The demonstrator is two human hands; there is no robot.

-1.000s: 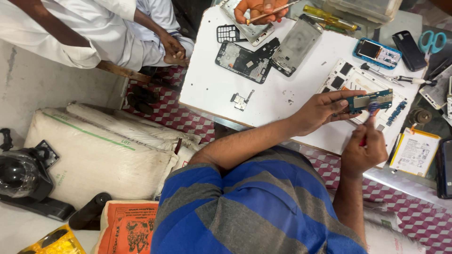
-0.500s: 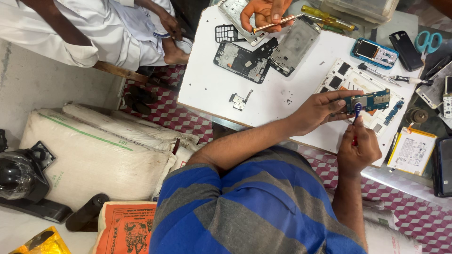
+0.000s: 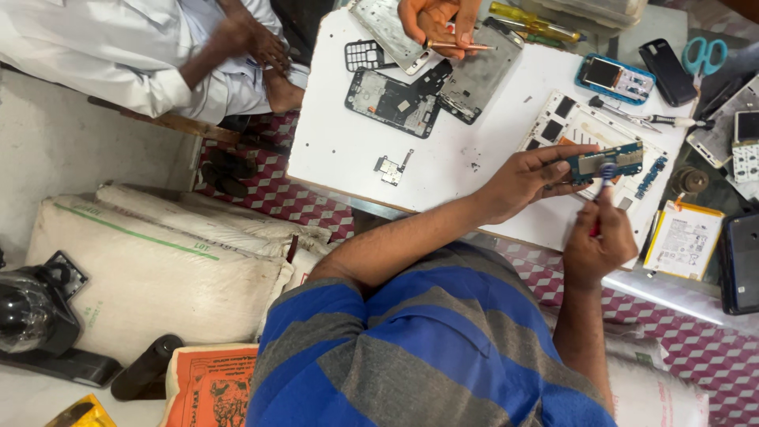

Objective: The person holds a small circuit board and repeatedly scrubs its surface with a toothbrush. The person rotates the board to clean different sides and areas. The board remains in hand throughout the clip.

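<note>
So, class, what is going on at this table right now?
A person in a blue and grey striped shirt holds a small blue-green circuit board in the left hand above the white tabletop. The right hand works a thin red-handled brush against it. Across the table, another person's hand holds a thin copper-coloured tool over a grey phone frame.

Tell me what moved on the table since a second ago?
The right hand brought its small brush up from below the blue circuit board until the bristles touched it. At the top, another person's hand shifted with its thin tool. The left hand kept holding the board over the white table, and the loose phone parts stayed put.
</note>
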